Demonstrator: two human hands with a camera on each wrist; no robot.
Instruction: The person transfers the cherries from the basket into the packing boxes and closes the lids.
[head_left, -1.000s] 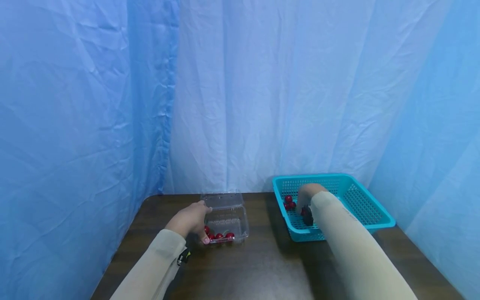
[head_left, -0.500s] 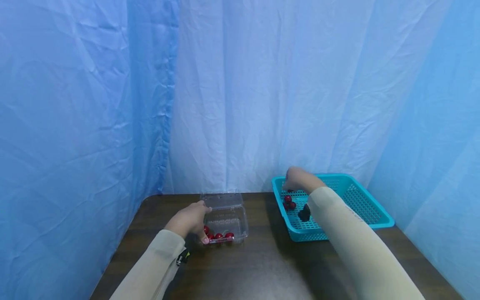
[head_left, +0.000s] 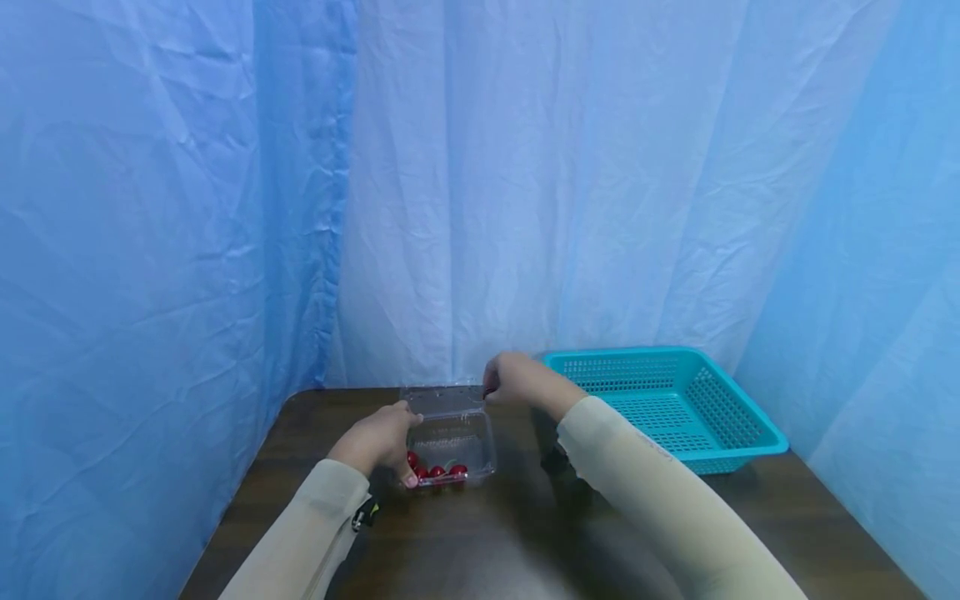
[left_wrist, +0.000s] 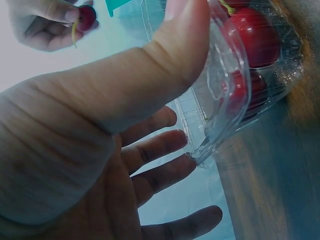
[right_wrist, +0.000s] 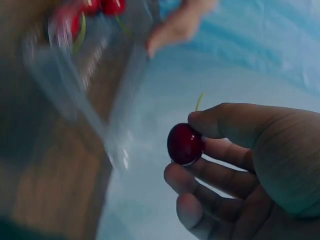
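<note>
A clear plastic clamshell box (head_left: 455, 433) lies open on the dark table, with several red cherries (head_left: 437, 472) at its near end. My left hand (head_left: 378, 442) grips the box's left rim, and the left wrist view shows the thumb (left_wrist: 185, 45) pressed over that rim (left_wrist: 220, 85). My right hand (head_left: 512, 379) hovers over the box's far right corner, by the raised lid. It pinches one red cherry (right_wrist: 185, 144) between thumb and fingers. That cherry (left_wrist: 86, 16) also shows in the left wrist view.
A teal mesh basket (head_left: 675, 357) stands at the back right of the table (head_left: 517, 533); my right arm hides its near left corner, and no fruit shows in it. Blue curtains close in the back and both sides.
My right hand has lifted out of the basket with a cherry and moved left to the box's far edge. The left hand has stayed on the box.
</note>
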